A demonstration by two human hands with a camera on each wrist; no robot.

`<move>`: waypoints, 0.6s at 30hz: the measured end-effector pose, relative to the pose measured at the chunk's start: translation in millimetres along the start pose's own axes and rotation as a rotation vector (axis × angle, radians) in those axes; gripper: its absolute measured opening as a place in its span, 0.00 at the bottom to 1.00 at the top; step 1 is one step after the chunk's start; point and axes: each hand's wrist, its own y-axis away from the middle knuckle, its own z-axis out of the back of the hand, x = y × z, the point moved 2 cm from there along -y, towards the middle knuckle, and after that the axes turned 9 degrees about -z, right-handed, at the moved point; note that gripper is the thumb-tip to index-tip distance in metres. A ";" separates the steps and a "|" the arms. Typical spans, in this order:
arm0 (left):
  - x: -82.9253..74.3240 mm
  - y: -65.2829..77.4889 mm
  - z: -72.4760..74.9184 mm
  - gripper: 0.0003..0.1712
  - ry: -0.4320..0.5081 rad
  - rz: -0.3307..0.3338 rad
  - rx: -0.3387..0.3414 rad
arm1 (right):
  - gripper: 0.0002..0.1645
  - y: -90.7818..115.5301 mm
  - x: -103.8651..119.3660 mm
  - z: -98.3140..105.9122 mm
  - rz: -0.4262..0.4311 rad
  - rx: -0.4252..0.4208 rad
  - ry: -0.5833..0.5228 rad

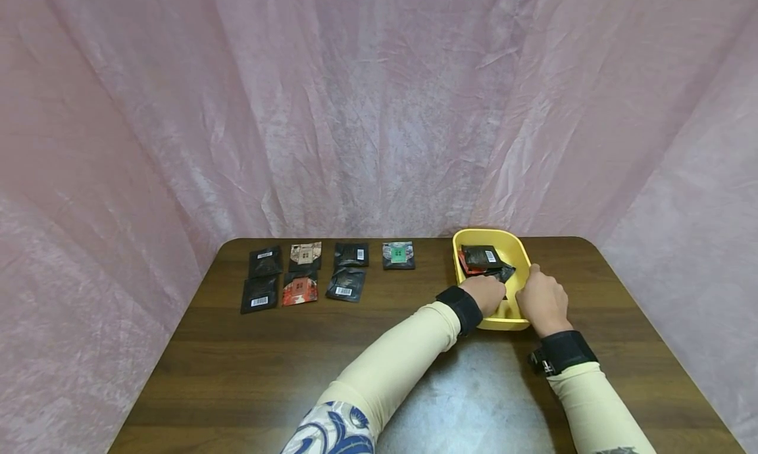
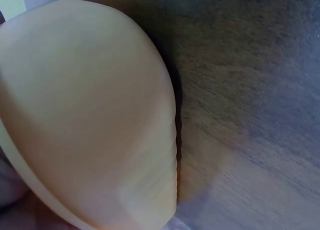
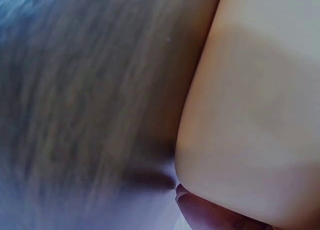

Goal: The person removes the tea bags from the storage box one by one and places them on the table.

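A yellow plastic basin [image 1: 502,324] stands at the right of the table, with several flat packets [image 1: 481,256] lying in it, mostly black and one partly red. My left hand [image 1: 484,293] reaches over its near left rim into the basin, close to a dark packet; its fingertips are hidden, so any hold cannot be seen. On the opposite side my right hand [image 1: 542,301] grips the rim. The basin's smooth outer wall [image 2: 90,100] fills much of the left wrist view. In the right wrist view, fingers [image 3: 210,212] show dimly below the pale basin wall [image 3: 260,105].
Left of the basin, packets lie in columns on the brown wooden table [image 1: 249,375]: black ones [image 1: 259,293], a beige one [image 1: 305,255], a red one [image 1: 300,288], and a green one [image 1: 399,255] by itself. A pink curtain [image 1: 367,112] hangs behind the table.
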 end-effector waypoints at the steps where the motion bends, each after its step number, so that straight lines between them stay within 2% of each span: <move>1: -0.3 1.7 0.9 0.13 0.006 0.004 -0.009 | 0.35 0.1 -0.3 -0.1 0.002 -0.003 0.001; 8: -1.3 8.8 2.5 0.14 0.035 0.037 -0.049 | 0.37 -0.3 1.0 -1.0 0.000 0.009 0.011; 18: 1.1 0.9 -3.1 0.15 0.049 0.046 -0.048 | 0.36 -2.1 0.3 0.0 -0.008 0.023 0.012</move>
